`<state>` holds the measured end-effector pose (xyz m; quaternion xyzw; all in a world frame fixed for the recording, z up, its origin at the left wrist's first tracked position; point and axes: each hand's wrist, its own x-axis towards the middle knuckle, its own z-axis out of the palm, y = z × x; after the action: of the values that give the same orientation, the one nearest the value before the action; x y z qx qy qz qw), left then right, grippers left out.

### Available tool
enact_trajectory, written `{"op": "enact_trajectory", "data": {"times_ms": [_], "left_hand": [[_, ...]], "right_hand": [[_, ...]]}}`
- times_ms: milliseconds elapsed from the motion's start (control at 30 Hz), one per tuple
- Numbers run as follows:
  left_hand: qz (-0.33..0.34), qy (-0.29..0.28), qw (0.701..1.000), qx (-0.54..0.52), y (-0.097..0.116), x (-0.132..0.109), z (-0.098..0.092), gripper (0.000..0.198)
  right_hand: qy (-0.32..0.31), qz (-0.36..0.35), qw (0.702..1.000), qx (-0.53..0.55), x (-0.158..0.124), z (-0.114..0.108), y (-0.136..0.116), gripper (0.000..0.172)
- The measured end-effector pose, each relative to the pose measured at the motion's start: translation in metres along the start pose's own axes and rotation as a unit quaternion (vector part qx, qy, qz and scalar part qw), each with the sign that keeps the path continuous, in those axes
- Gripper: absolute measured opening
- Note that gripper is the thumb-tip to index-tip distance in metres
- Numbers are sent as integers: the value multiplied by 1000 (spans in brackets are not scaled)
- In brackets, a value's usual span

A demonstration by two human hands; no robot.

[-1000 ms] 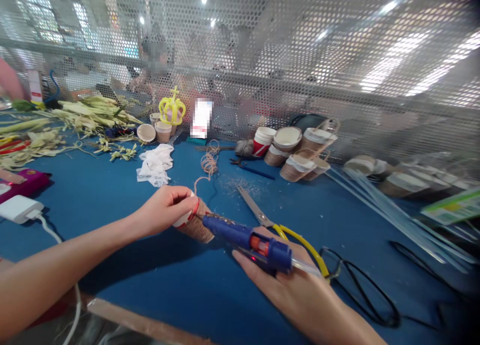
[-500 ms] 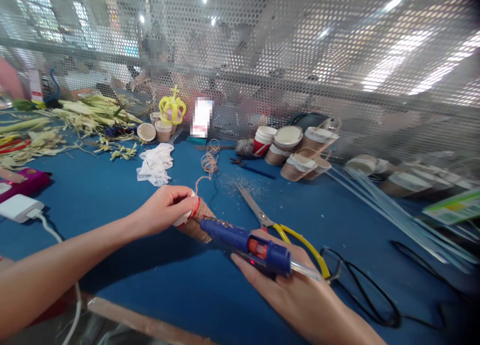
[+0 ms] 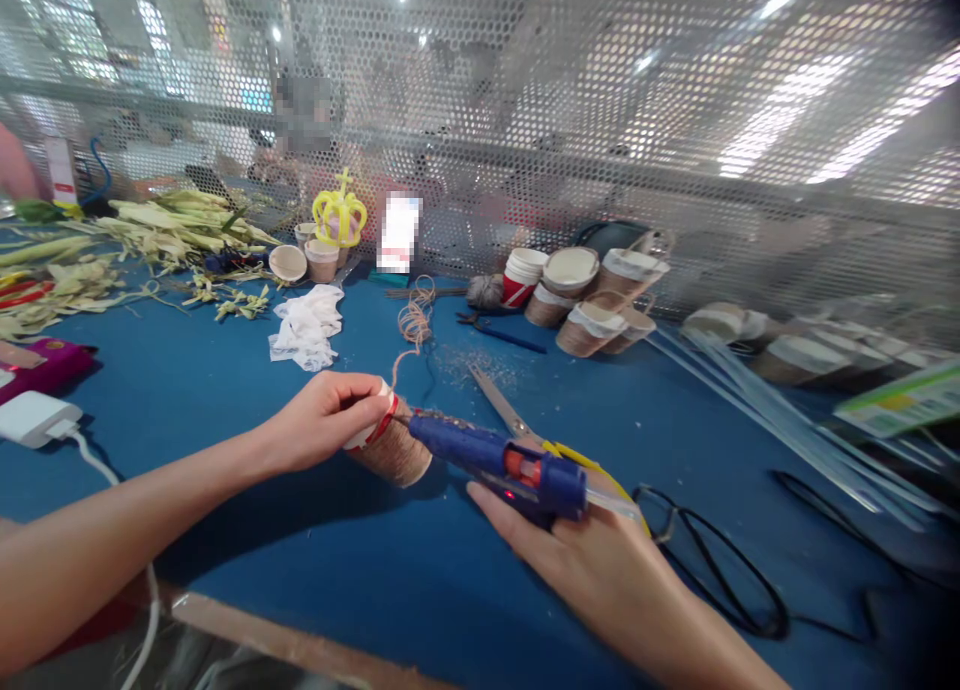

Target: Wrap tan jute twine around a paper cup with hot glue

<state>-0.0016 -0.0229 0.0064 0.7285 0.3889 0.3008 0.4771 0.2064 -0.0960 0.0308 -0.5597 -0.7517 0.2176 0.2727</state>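
My left hand (image 3: pixel 341 420) is closed on the rim end of a paper cup (image 3: pixel 397 452), tilted on its side. Brown twine is wound round most of its wall, and a red and white band shows near the rim. From the cup a loose strand of twine (image 3: pixel 417 315) runs back to a small tangle on the table. My right hand (image 3: pixel 577 555) grips a blue glue gun (image 3: pixel 480 450) with a clear glue stick in its back end. The gun's nozzle points at the red band, close to my left fingertips; whether it touches is unclear.
Scissors (image 3: pixel 499 402) with yellow handles lie behind the glue gun. Twine-wrapped cups (image 3: pixel 592 328) stand at the back right, near long clear glue sticks (image 3: pixel 772 420). A white cloth (image 3: pixel 307 328), pale husks (image 3: pixel 180 220) and a white charger (image 3: pixel 41 417) are on the left. A black cable (image 3: pixel 720 570) curls at right.
The glue gun's nozzle has drawn slightly right, away from my left fingers. More of the cup's twine wall shows. My left hand keeps its hold, and the view has shifted a little.
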Motion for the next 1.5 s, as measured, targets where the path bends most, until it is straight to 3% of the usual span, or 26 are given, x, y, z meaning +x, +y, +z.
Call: {"op": "enact_trajectory", "data": {"times_ms": [167,333,500,633,800,967,1133,1500], "left_hand": [[1,-7,1000,-1,0,0,0,29],[13,4,1000,21,0,0,-1,31],[15,-15,1000,18,-1,-1,-2,29],[18,-8,999,29,-3,-1,-2,32],[30,-24,999,33,-3,-1,-3,30],[48,-10,998,38,-5,-1,-2,33],[49,-15,997,50,-5,-2,-2,33],[79,-11,995,59,-2,-1,-3,29]], "right_hand": [[-22,-15,1000,2,0,1,-1,17],[6,-1,1000,-9,-1,2,1,15],[-7,-14,1000,-12,-3,3,3,9],[7,3,1000,-7,-2,1,-1,13],[-27,-7,1000,5,-1,0,-3,19],[8,-13,999,-34,3,-4,0,20],[-4,-4,998,-60,7,-9,-2,19],[-7,-23,999,-45,2,-3,0,21]]}}
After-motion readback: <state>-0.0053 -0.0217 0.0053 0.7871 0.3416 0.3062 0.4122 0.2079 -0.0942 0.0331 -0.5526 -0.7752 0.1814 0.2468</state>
